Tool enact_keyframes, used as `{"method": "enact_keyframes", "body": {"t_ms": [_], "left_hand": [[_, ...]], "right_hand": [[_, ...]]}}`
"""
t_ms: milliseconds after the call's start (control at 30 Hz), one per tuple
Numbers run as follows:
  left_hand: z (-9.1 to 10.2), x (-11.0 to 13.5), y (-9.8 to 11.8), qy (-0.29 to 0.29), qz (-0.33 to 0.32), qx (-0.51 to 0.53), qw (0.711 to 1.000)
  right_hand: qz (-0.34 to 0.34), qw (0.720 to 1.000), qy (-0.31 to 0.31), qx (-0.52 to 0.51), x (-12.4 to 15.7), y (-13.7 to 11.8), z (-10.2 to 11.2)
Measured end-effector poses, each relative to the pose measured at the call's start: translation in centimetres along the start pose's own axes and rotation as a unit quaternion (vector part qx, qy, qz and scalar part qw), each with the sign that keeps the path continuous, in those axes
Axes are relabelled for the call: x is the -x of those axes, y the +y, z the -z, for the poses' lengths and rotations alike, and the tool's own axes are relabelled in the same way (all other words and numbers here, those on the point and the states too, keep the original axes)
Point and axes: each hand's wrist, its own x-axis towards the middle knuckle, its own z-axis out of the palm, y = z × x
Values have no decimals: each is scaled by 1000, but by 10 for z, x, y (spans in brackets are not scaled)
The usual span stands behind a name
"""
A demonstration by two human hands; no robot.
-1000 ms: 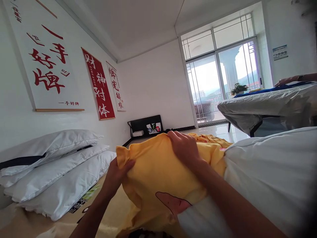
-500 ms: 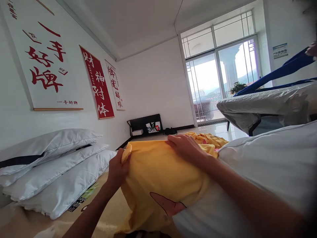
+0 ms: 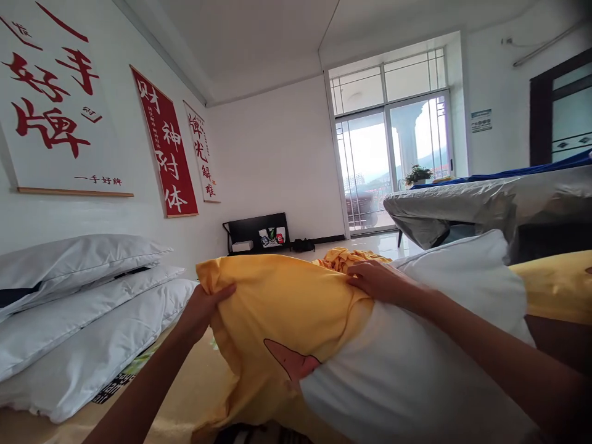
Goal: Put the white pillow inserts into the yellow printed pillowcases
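A yellow pillowcase [image 3: 277, 296] with a pink, black-outlined print is drawn over one end of a white pillow [image 3: 370, 376]. At its far left corner my left hand [image 3: 210, 308] pinches the cloth, thumb on top. My right hand [image 3: 383, 282] grips the pillowcase's edge on the right, where the yellow cloth meets the white pillow; its fingertips are partly hidden in the folds. The pillow's other end rises to the right behind my right forearm. Crumpled yellow cloth [image 3: 346, 258] lies just beyond my right hand.
Several white pillows [image 3: 102, 320] are stacked at left on the tan printed surface [image 3: 185, 376]. More yellow fabric [image 3: 555, 287] lies at right. A plastic-covered table [image 3: 481, 200] with blue cloth [image 3: 546, 165] stands behind. A black bench [image 3: 259, 231] stands by the far wall.
My left hand has pulled the pillowcase corner leftward, and the cloth is spread wider. My right hand now sits at its right edge. The view has turned right; the other person's hand has left view.
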Motion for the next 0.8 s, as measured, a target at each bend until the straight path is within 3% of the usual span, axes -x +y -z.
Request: {"method": "enact_keyframes", "body": {"t_ms": [100, 167, 267, 333, 433, 567, 667, 800], "left_hand": [[-8, -6, 12, 54, -36, 11, 998], [-9, -12, 19, 130, -131, -54, 981], [-4, -19, 21, 265, -285, -235, 891], [4, -22, 17, 285, -303, -293, 861], [19, -21, 7, 261, -193, -270, 906], [34, -12, 3, 201, -43, -146, 968], [37, -3, 5, 162, -61, -53, 983], [45, 7, 3, 223, -108, -54, 967]], "right_hand": [[-28, 996, 51, 66, -2, -8, 8], [-50, 984, 126, 114, -1, -14, 18], [-93, 967, 220, 92, 3, -15, 30], [-102, 982, 159, -24, 5, -8, 31], [-59, 989, -5, -135, 7, 2, 26], [6, 995, -82, -52, 0, -7, 12], [27, 991, -126, -40, -12, -27, 3], [16, 984, -163, -68, -23, -39, -5]]}}
